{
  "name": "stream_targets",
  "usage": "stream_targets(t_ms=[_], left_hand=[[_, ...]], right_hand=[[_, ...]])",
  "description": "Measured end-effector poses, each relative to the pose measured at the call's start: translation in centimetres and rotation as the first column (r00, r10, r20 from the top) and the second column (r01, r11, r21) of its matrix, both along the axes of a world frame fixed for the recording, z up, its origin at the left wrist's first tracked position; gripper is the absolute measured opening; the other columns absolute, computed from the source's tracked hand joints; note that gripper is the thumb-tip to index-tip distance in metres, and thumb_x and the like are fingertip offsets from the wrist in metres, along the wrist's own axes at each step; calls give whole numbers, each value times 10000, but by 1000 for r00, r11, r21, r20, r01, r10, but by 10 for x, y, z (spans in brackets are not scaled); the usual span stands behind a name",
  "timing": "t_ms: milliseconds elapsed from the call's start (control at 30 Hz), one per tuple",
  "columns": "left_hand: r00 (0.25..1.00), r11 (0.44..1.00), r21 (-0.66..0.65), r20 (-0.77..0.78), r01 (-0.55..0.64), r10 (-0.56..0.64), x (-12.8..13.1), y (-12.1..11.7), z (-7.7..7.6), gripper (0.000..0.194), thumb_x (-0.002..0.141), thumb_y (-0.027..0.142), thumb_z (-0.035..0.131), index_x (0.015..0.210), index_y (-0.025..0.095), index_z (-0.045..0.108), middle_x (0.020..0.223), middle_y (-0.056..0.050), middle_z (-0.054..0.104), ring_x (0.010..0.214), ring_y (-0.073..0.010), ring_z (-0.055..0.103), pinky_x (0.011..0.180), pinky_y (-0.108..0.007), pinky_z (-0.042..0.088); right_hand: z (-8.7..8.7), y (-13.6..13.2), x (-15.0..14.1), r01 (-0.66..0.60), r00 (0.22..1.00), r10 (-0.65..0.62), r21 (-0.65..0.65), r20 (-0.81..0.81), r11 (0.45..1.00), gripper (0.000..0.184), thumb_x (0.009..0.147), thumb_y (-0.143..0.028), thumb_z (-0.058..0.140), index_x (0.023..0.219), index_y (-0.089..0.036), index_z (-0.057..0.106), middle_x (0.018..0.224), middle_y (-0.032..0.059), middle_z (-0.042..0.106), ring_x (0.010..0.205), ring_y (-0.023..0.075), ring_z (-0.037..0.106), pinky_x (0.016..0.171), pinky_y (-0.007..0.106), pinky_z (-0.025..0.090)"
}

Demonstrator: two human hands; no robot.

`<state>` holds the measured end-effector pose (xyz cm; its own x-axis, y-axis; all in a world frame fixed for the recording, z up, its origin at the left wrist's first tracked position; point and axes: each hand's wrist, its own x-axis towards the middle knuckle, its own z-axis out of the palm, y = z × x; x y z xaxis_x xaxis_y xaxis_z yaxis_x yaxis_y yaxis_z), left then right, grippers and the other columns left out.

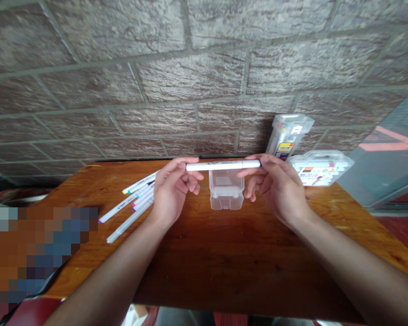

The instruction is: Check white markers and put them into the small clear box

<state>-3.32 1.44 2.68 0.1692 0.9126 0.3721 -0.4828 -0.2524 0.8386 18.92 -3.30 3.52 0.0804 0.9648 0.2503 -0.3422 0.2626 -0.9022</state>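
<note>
A white marker pen [221, 166] with dark printing and a dark blue tip end lies level between my two hands, above the table. My left hand [172, 192] pinches its left end between thumb and fingers. At the other end, my right hand [280, 188] grips the marker near its dark blue end. Behind and below the marker stands a small clear plastic box [226, 201] with its lid raised. Several loose markers [136, 199] with coloured ends lie in a spread on the table beside my left hand, which covers part of them.
A tall clear case [287, 133] with a yellow label stands at the back right by the brick wall [204, 81]. Beside it is a clear handled case [321, 170] with markers inside. The wooden table [224, 258] ends at the front, and a blurred-out patch covers its left side.
</note>
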Motion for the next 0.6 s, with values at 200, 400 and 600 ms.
stream_targets(t_ms=[200,400,600], left_hand=[[998,998,39,-36,-42,44,1,1,-3,223,919,348,732,1028,160,782,746,-57,759,499,-110,524,480,-249,490],[991,992,97,-95,-84,94,2,1,-8,222,941,375,768,1057,186,778,765,-31,746,503,-97,536,490,-240,500],[985,988,121,-130,-100,115,3,1,-9,248,899,333,832,1098,201,765,759,-8,737,492,-79,525,482,-221,500]], right_hand=[[-1,0,0,13,1000,-13,20,24,1000,231,952,-428,724,1012,-207,695,840,51,842,437,161,686,376,255,503],[-1,-2,-3,41,995,-46,60,89,997,293,924,-480,803,980,-205,720,848,53,841,441,147,681,391,249,516],[-1,-2,-5,70,987,-82,93,139,993,297,876,-445,867,973,-200,731,812,44,832,421,138,664,376,244,509]])
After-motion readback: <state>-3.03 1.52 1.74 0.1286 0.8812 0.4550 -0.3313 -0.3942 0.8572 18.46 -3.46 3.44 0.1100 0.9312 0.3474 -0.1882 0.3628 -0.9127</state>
